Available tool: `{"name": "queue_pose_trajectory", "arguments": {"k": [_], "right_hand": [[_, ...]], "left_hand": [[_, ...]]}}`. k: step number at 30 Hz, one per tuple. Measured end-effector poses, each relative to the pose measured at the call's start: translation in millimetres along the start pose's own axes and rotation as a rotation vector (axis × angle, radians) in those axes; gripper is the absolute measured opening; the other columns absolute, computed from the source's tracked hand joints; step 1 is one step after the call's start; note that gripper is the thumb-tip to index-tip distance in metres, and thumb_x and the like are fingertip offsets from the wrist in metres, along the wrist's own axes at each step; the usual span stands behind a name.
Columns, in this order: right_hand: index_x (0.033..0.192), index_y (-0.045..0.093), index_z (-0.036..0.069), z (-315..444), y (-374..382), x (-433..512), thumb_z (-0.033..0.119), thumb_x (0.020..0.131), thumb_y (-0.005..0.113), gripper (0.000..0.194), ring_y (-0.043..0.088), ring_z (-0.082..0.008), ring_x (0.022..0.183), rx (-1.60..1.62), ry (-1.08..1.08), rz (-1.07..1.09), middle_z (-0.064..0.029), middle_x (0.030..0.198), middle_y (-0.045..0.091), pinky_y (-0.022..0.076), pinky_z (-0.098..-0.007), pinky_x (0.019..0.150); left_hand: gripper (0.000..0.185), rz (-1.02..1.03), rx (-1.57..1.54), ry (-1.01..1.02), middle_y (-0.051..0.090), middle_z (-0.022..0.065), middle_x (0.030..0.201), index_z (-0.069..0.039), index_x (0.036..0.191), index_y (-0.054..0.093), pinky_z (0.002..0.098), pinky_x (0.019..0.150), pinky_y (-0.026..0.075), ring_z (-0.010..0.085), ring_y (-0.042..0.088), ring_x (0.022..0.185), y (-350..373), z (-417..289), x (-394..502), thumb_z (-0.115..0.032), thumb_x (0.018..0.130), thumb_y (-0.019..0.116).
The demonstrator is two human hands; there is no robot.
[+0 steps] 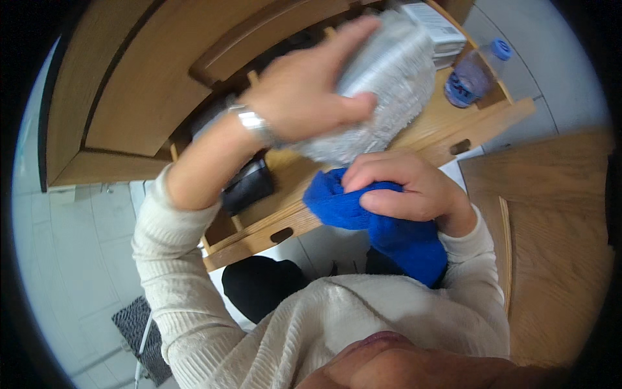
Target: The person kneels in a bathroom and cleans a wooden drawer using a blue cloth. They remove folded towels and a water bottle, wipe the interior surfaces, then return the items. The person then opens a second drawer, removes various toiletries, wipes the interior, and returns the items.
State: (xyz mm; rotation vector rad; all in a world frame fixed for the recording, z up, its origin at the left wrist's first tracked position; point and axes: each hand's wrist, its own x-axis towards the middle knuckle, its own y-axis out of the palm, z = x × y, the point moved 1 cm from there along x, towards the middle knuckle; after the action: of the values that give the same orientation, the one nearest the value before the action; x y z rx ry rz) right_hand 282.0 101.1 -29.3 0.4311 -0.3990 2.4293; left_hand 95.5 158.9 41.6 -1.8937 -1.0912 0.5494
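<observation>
My left hand, with a metal band on its wrist, is at a silvery, bubble-wrap-like package. The package lies in the fork between thumb and fingers, both blurred, and some fingertips are hidden. Just below its lower end, my right hand pinches a bright blue cloth. The cloth hangs in folds toward my lap. Under both hands a wooden drawer is pulled out, with slots cut in its front. A black pouch or case rests in the drawer's left part.
A clear plastic bottle with a blue cap stands in the drawer's right corner, beside a white box bearing print. Wooden cabinet panels rise at the left and right. A dark mat lies on the tiled floor.
</observation>
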Motion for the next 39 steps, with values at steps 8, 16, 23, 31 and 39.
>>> {"name": "queue_pose_trajectory", "arguments": {"k": [8, 16, 23, 31, 39], "right_hand": [[0.095, 0.063, 0.0, 2.8, -3.2, 3.1, 0.018, 0.086, 0.062, 0.019, 0.061, -0.0224, 0.079, 0.013, 0.043, 0.057, -0.0113, 0.089, 0.064, 0.047, -0.03, 0.071], [0.094, 0.062, -0.001, 6.2, 3.4, 6.8, 0.012, 0.085, 0.059, 0.016, 0.061, -0.0225, 0.081, 0.054, 0.074, 0.001, -0.0115, 0.088, 0.063, 0.0467, -0.0296, 0.073], [0.094, 0.062, -0.001, 1.8, 4.1, 4.1, 0.013, 0.084, 0.06, 0.017, 0.061, -0.0232, 0.081, 0.059, 0.067, -0.023, -0.0117, 0.089, 0.063, 0.0467, -0.0304, 0.074], [0.094, 0.062, -0.001, -4.6, 1.3, 4.6, 0.011, 0.083, 0.061, 0.016, 0.061, -0.0245, 0.081, 0.028, 0.022, 0.007, -0.0124, 0.089, 0.063, 0.0467, -0.0303, 0.073], [0.092, 0.062, -0.002, 8.4, -2.3, 7.0, 0.007, 0.079, 0.061, 0.016, 0.061, -0.0251, 0.081, 0.061, 0.02, 0.0, -0.0131, 0.089, 0.064, 0.0473, -0.0303, 0.073]], "left_hand": [[0.083, -0.244, -0.343, -0.491, 0.046, 0.026, 0.132, -0.002, 0.144, 0.03, 0.0377, 0.089, 0.049, 0.0326, 0.055, 0.114, -100.3, 39.1, -141.6, -0.032, 0.076, 0.066], [0.079, -0.228, -0.452, -0.902, 0.052, 0.0161, 0.13, -0.006, 0.146, 0.029, 0.0313, 0.09, 0.047, 0.0204, 0.055, 0.112, -51.8, 118.0, -154.4, -0.04, 0.084, 0.065], [0.067, -0.497, -0.413, -0.658, 0.059, 0.0078, 0.083, -0.003, 0.134, 0.042, 0.0268, 0.058, 0.043, 0.0118, 0.052, 0.068, -7.8, 164.1, -106.7, -0.033, 0.08, 0.068], [0.049, -0.579, -0.585, -0.773, 0.061, 0.0073, 0.088, -0.006, 0.122, 0.052, 0.0272, 0.063, 0.046, 0.0134, 0.056, 0.077, -4.9, 167.6, -117.3, -0.027, 0.082, 0.069], [0.043, -0.599, -0.888, -0.854, 0.058, 0.0083, 0.116, -0.005, 0.13, 0.048, 0.0282, 0.088, 0.047, 0.0156, 0.056, 0.103, -19.3, 159.6, -179.5, -0.018, 0.09, 0.057]]}}
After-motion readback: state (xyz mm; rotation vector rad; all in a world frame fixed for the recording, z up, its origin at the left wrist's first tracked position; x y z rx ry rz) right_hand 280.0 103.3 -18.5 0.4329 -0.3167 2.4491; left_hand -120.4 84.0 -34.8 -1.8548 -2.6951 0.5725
